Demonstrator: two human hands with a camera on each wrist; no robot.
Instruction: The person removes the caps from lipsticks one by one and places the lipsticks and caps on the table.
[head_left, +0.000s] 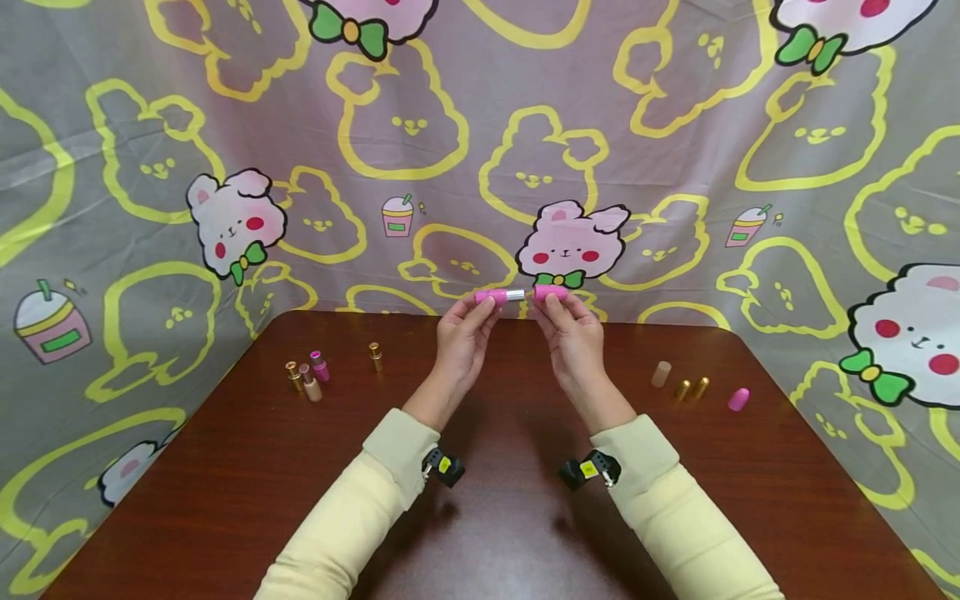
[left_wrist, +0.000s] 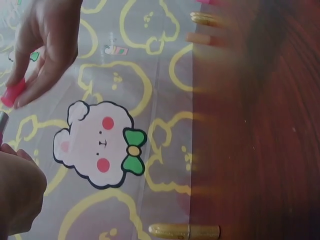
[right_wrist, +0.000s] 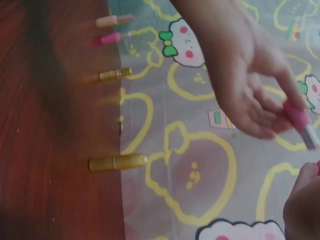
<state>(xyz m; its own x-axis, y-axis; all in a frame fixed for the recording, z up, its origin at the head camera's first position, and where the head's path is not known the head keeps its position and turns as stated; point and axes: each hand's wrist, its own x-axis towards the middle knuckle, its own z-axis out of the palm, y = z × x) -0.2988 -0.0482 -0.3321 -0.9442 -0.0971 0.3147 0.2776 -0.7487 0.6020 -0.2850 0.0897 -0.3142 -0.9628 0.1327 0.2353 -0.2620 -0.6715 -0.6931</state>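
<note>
Fingers and thumb of my left hand [head_left: 459, 337] pinch a pink lipstick tube [head_left: 491, 296] with a silver collar, held sideways above the far edge of the table. Facing it, my right hand [head_left: 577, 337] pinches a pink cap [head_left: 550, 292]. A narrow gap parts the collar from the cap in the head view. From the right wrist, the tube [right_wrist: 297, 116] shows tilted in the left hand [right_wrist: 245, 70]. Seen from the left wrist, the right hand [left_wrist: 50, 45] holds the cap [left_wrist: 13, 92]; the tube's silver end [left_wrist: 2, 120] is partly cut off.
Left on the brown table [head_left: 517, 533] stand a gold tube [head_left: 294, 376], a beige tube [head_left: 311, 385], a pink tube [head_left: 320, 367] and, apart, a gold lipstick [head_left: 376, 357]. Rightward are a beige cap [head_left: 661, 373], gold caps [head_left: 701, 387] and a pink cap [head_left: 739, 399]. Patterned cloth hangs behind.
</note>
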